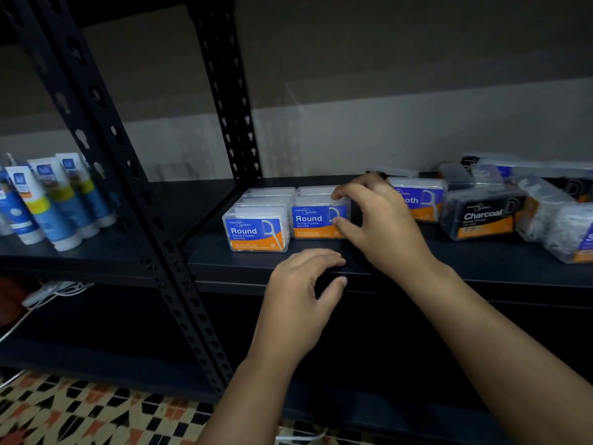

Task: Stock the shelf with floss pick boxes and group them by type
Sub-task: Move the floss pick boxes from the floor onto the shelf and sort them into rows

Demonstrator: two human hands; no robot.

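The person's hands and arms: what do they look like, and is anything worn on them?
Both arms are bare as far as the head view shows: no sleeves are visible. The left hand and the right hand wear no gloves, and I see no watch, ring or bracelet. The nails look short and unpainted.

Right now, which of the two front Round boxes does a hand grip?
The right-hand Round box: the right hand pinches its right end. The left Round box stands untouched.
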